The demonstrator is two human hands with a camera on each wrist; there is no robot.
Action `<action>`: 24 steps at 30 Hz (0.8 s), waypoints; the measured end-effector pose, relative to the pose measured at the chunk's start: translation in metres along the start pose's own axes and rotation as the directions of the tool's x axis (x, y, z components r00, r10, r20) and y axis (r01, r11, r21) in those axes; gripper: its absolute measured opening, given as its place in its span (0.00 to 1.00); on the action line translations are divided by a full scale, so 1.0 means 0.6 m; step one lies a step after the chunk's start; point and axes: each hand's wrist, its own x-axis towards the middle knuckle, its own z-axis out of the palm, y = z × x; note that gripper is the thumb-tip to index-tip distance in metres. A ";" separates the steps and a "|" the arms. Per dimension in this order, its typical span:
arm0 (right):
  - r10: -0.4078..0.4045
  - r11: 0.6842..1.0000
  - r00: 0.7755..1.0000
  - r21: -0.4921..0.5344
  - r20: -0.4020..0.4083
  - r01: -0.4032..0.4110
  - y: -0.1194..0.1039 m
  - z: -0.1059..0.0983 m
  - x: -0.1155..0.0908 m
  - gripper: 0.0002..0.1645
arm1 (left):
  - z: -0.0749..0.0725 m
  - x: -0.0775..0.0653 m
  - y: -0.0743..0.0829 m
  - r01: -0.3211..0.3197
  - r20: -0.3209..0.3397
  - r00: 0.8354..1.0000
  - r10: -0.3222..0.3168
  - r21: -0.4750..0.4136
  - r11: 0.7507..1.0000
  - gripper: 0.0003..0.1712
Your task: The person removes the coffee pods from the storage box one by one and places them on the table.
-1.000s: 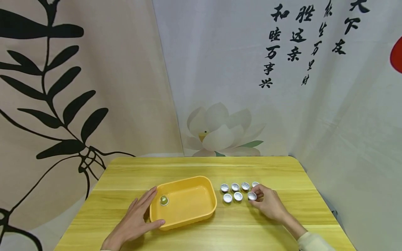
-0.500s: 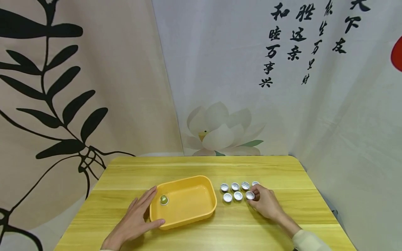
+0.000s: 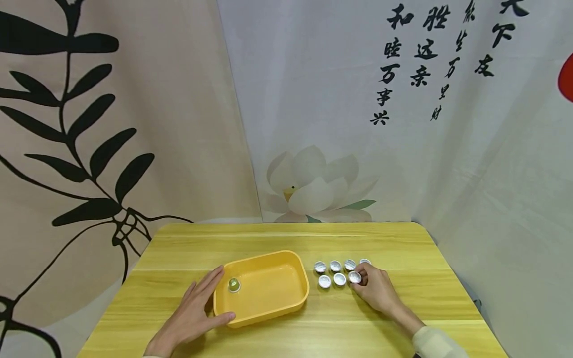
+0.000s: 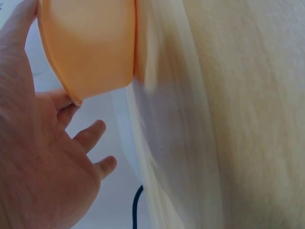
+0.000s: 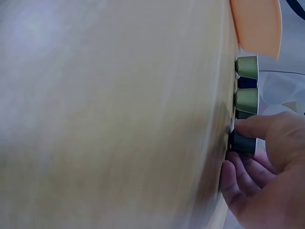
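Observation:
A yellow tray (image 3: pixel 273 291) lies on the table, with one green coffee capsule (image 3: pixel 234 285) inside near its left end. My left hand (image 3: pixel 192 313) rests at that end, fingers spread straight, thumb and fingertips touching the rim. To the right of the tray, several coffee capsules (image 3: pixel 339 280) stand foil side up in two rows. At the right end of the near row, my right hand (image 3: pixel 380 293) pinches a dark coffee capsule (image 5: pixel 244 143) between thumb and fingers. Two green capsules, the closer one (image 5: pixel 246 100) and one beyond (image 5: pixel 247 67), show past it in the right wrist view.
The wooden table (image 3: pixel 380 238) extends around the tray and capsules. Behind it hangs a printed cloth (image 3: pixel 322 99). Another capsule (image 3: pixel 364 261) of the far row is partly hidden behind my right hand. A dark cable (image 4: pixel 137 205) shows beyond the table edge.
My right hand has shifted slightly to the left with the dark coffee capsule, bringing it nearer the others in the near row. The left hand and tray have stayed put.

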 end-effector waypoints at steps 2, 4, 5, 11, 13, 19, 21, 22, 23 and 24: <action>0.011 1.000 1.000 -0.003 0.004 -0.011 0.001 0.001 0.000 0.18 | 0.000 0.000 0.000 0.000 0.002 1.000 0.000 -0.003 1.000 0.65; 0.019 1.000 1.000 -0.004 0.007 -0.019 0.002 0.001 0.000 0.18 | 0.001 0.000 0.001 0.000 0.001 1.000 0.000 -0.002 1.000 0.65; 0.021 1.000 1.000 -0.005 0.008 -0.021 0.003 0.002 0.000 0.18 | 0.001 0.000 0.001 0.002 0.002 1.000 -0.002 -0.003 1.000 0.65; 0.020 1.000 1.000 -0.008 0.005 -0.020 0.004 0.003 0.001 0.18 | 0.004 0.000 -0.002 0.010 0.002 1.000 -0.010 -0.008 1.000 0.66; 0.016 1.000 1.000 -0.008 0.003 -0.016 0.004 0.003 0.001 0.18 | 0.004 -0.001 -0.003 0.008 0.001 1.000 -0.008 -0.010 1.000 0.65; -0.005 1.000 1.000 -0.017 -0.014 0.005 0.004 0.004 0.000 0.19 | 0.004 -0.001 -0.003 0.003 -0.001 1.000 -0.003 -0.014 1.000 0.66; -0.010 1.000 1.000 -0.021 -0.018 0.010 0.005 0.004 0.000 0.20 | 0.004 -0.001 -0.003 0.003 -0.001 1.000 -0.003 -0.017 1.000 0.66; -0.010 1.000 1.000 -0.022 -0.017 0.010 0.005 0.004 0.000 0.20 | 0.004 -0.001 -0.003 0.002 -0.001 1.000 -0.002 -0.017 1.000 0.66; -0.009 1.000 1.000 -0.022 -0.015 0.009 0.005 0.003 0.000 0.20 | 0.004 -0.001 -0.004 0.001 -0.001 1.000 -0.001 -0.017 1.000 0.66; -0.006 1.000 1.000 -0.021 -0.012 0.006 0.004 0.003 0.000 0.21 | 0.004 -0.001 -0.004 0.002 0.000 1.000 -0.002 -0.016 1.000 0.66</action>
